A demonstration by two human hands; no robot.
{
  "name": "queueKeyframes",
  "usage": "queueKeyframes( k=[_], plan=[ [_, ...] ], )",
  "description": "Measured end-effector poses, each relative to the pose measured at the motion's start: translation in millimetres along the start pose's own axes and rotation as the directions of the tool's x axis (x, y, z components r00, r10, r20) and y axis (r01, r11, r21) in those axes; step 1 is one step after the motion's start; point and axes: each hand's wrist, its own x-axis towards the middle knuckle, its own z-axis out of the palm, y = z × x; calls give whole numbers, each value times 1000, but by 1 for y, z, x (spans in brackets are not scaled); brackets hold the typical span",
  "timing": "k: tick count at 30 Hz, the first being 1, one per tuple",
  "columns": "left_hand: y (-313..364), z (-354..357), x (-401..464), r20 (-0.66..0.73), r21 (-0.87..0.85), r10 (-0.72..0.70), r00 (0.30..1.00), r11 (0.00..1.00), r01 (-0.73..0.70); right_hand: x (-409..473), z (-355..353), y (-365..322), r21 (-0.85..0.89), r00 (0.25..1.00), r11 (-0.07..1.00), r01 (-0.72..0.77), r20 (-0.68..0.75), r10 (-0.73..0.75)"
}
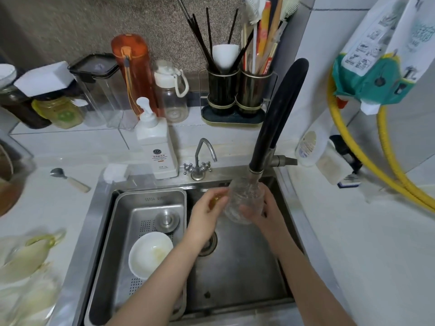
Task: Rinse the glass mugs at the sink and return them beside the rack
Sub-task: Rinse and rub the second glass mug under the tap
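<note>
At centre frame, both my hands hold the glass mug (244,203) over the sink (235,267), under the black faucet (275,118). My left hand (207,212) pinches its amber handle; my right hand (261,212) wraps its body. A white bowl (149,254) sits in the steel tray (122,231), lower left.

One glass mug (244,203), two hands (207,212), two faucets (202,158), one white bowl (150,254), one spoon (70,180).

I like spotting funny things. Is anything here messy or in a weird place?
A few small things. A spoon lies alone on the counter left of the sink. A white bowl leans tilted in the steel tray, with a yellowish smear inside. Nothing looks broken.
</note>
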Motion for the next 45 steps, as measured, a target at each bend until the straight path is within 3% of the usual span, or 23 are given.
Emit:
queueKeyframes(
  k=[5, 10, 15, 17, 20, 22, 25, 29, 33, 38, 45],
  plan=[
    [-4, 15, -8, 31, -10, -25, 999, 1000, 25, -2, -10, 3, -40, 997, 999, -28, -75, 25],
    [-7, 1, 0, -72, -161, -250, 966, 958, 236, 2, -3, 2, -61, 995, 998, -17, 101, 24],
    [-4, 2, 2, 0, -214, -383, 924, 902, 374, 9, -8, 11, -87, 992, 995, -41, 113, 51],
    [-3, 2, -2, 24, -172, -336, 942, 926, 335, 14, -4, 10, -47, 991, 990, -131, 30, 133],
    [-2, -5, -9, 97, -58, -210, 973, 975, 216, 17, -3, 3, -103, 983, 981, -163, 73, 171],
    [-5, -12, -12, 118, 115, -110, 987, 989, 97, 14, -4, -3, -109, 969, 968, -224, 78, 233],
    [-4, -19, -7, 73, 359, 40, 997, 931, -64, 14, -5, -6, -104, 947, 946, -307, 69, 315],
    [3, -17, 0, 42, 252, 71, 997, 965, -79, 18, -7, -11, -165, 949, 938, -304, 36, 314],
    [6, -14, -1, -35, 36, -114, 993, 993, 115, 19, -13, -13, -120, 937, 932, -343, 35, 349],
    [2, -8, -7, -43, -209, -332, 942, 925, 317, 23, -22, -8, -148, 943, 934, -324, 25, 331],
    [-3, -1, -8, -21, -351, -404, 915, 860, 371, 40, -45, 5, -328, 968, 911, -250, -109, 226]
  ],
)
